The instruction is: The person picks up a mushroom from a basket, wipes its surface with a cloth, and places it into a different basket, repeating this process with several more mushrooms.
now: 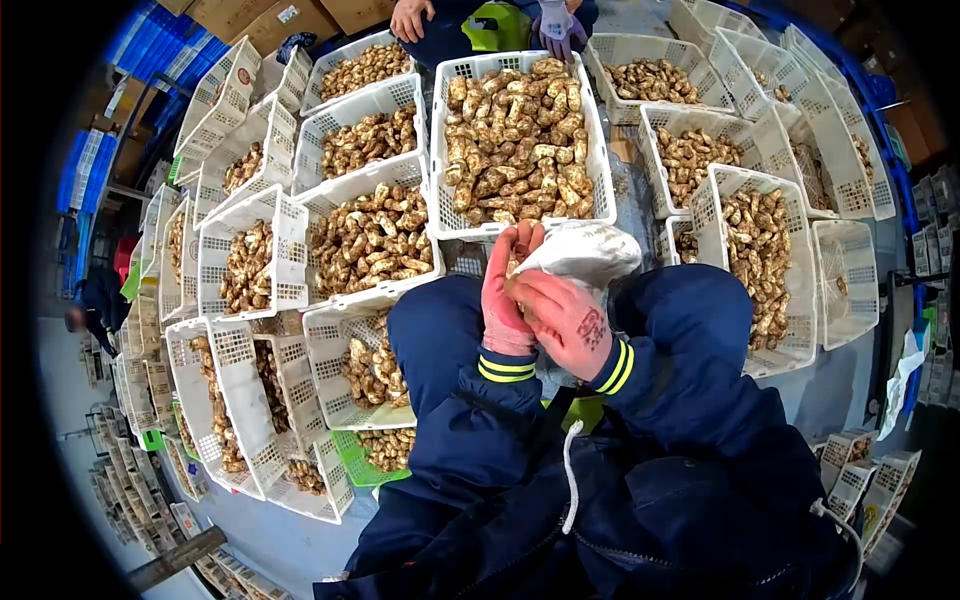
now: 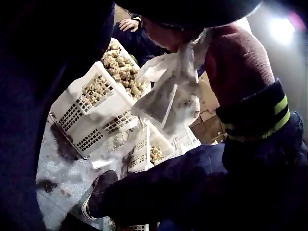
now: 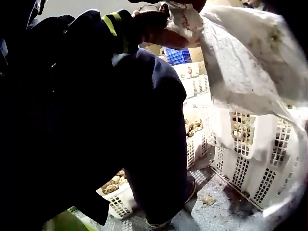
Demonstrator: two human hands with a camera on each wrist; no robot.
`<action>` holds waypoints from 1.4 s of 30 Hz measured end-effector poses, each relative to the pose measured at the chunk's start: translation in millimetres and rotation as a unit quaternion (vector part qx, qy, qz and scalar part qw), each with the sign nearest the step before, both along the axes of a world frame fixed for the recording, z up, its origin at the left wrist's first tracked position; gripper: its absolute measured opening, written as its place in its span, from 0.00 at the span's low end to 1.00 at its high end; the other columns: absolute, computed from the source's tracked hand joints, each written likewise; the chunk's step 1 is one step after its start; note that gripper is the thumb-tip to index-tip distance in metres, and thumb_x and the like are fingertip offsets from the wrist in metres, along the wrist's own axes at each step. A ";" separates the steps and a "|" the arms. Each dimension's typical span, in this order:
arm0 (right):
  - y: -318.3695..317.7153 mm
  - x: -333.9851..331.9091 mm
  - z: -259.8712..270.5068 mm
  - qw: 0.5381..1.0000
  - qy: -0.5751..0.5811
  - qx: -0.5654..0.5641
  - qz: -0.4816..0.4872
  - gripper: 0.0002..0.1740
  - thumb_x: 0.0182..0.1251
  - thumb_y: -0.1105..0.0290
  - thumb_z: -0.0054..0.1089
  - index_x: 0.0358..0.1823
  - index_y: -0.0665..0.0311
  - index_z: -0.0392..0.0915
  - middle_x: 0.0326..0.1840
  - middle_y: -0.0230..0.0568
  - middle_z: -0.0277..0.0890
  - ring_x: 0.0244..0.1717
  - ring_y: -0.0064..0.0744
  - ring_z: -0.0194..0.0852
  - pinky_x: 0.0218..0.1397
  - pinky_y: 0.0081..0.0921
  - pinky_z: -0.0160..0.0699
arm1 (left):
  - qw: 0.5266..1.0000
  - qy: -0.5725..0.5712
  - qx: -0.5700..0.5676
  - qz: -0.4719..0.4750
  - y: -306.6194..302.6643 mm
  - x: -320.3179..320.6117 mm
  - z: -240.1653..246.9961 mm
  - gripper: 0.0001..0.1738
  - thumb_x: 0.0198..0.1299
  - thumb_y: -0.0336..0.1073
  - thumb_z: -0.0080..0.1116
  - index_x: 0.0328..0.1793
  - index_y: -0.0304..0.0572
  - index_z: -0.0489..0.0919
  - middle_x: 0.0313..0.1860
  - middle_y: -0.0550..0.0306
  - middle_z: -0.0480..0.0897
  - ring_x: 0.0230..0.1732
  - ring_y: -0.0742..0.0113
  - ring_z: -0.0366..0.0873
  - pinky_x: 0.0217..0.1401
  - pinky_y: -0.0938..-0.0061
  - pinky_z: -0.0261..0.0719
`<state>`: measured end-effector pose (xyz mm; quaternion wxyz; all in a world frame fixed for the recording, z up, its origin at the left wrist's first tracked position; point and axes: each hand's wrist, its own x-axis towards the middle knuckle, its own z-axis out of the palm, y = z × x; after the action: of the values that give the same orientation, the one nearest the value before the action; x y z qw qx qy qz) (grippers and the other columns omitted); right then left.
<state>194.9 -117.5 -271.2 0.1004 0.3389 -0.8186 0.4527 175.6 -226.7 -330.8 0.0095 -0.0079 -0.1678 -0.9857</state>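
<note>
In the head view both pink-gloved hands meet just before the central basket (image 1: pixel 525 228). The left hand (image 1: pixel 503 300) is upright, its fingers curled round a mostly hidden brown-and-white mushroom (image 1: pixel 514 264). Across it lies the right hand (image 1: pixel 566 322), gripping a soiled white cloth (image 1: pixel 590 250) that bulges out to the right. The left wrist view shows the right hand (image 2: pixel 238 65) with the cloth (image 2: pixel 168 98) hanging beside it. In the right wrist view the left hand (image 3: pixel 163 30) is at the top, and the cloth (image 3: pixel 245 62) covers much of the right side.
Brown-and-white mushrooms (image 1: pixel 515 140) fill the central basket. White crates (image 1: pixel 360 290) of mushrooms stand on the left, and more crates (image 1: pixel 800 300) on the right. Beyond the central basket another person's gloved hand (image 1: pixel 560 28) rests near its rim; their bare hand (image 1: pixel 411 18) is further left.
</note>
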 end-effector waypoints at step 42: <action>1.2 1.6 4.8 0.995 -0.069 -0.067 -0.037 0.21 0.54 0.82 0.54 0.51 0.63 0.76 0.50 0.46 0.75 0.50 0.44 0.74 0.53 0.29 0.73 | 0.997 -0.020 -0.055 -0.058 -4.6 -7.4 13.9 0.25 0.69 0.41 0.37 0.66 0.32 0.62 0.68 0.42 0.63 0.71 0.50 0.57 0.74 0.58 0.50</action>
<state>196.5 -116.3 -266.4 0.0829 0.2686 -0.8032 0.5252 168.2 -231.3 -316.9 -0.0518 0.0015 -0.2211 -0.9739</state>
